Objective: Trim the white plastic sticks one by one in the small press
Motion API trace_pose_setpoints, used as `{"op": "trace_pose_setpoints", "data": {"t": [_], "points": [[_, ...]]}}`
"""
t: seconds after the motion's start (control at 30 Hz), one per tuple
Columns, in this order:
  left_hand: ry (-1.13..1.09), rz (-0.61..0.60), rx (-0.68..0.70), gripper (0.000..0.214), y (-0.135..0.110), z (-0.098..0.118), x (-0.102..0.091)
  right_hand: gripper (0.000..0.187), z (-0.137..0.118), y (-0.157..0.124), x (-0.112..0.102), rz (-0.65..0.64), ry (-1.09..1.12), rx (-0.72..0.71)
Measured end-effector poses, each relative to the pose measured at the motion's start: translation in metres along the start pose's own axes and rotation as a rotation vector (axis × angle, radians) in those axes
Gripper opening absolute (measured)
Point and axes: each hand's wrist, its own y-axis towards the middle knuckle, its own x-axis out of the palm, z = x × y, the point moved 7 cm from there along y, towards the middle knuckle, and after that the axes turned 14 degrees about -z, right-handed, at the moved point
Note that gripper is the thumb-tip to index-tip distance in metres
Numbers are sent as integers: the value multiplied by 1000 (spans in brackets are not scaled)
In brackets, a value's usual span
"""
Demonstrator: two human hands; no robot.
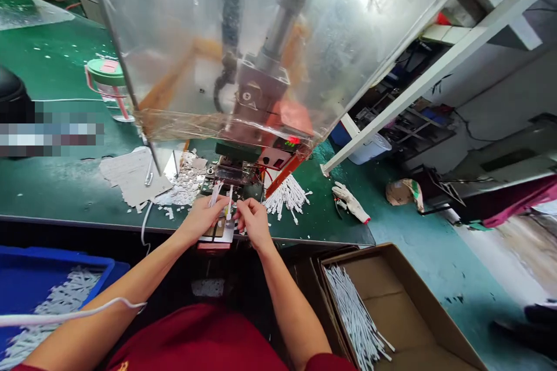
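Observation:
My left hand (pixel 203 218) is closed around a small bunch of thin white strips (pixel 216 192), which stick up past the fingers toward the machine. A single white strip (pixel 230 203) with a wider lower end stands between my two hands, over the machine's front plate. My right hand (pixel 255 222) is pinched shut just right of that strip's lower end; what its fingertips hold is too small to make out. Right in front of both hands is the bench press machine (pixel 250 122), partly behind a cloudy clear shield (pixel 174 23).
A pile of white strips (pixel 287 197) lies right of the machine, near a white glove (pixel 350 203). Scraps and cardboard (pixel 134 177) lie left. Below the bench are a blue bin (pixel 93 264) and a cardboard box (pixel 418 307), both holding strips. A lidded cup (pixel 111 87) stands behind.

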Motion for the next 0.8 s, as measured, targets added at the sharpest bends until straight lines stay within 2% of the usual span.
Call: {"op": "trace_pose_setpoints", "data": {"t": [0.07, 0.23, 0.33, 0.4, 0.5, 0.63, 0.8], "points": [[39, 0, -13, 42, 6, 1, 4, 34, 3, -10, -31, 85, -94, 14], [8, 24, -56, 40, 5, 9, 9, 28, -3, -35, -137, 385, -440, 38], [0, -43, -112, 42, -9, 14, 13, 23, -13, -33, -177, 464, -738, 33], [26, -119, -82, 43, -20, 23, 15, 22, -18, -23, -189, 474, -887, 42], [-18, -66, -35, 41, -36, 34, 3, 18, -18, -1, -194, 466, -985, 108], [-137, -79, -59, 36, -47, 31, -10, 14, -17, 20, -196, 479, -877, 178], [-246, -127, -59, 34, -49, 18, -16, 14, -24, 11, -198, 514, -722, 96]]}}
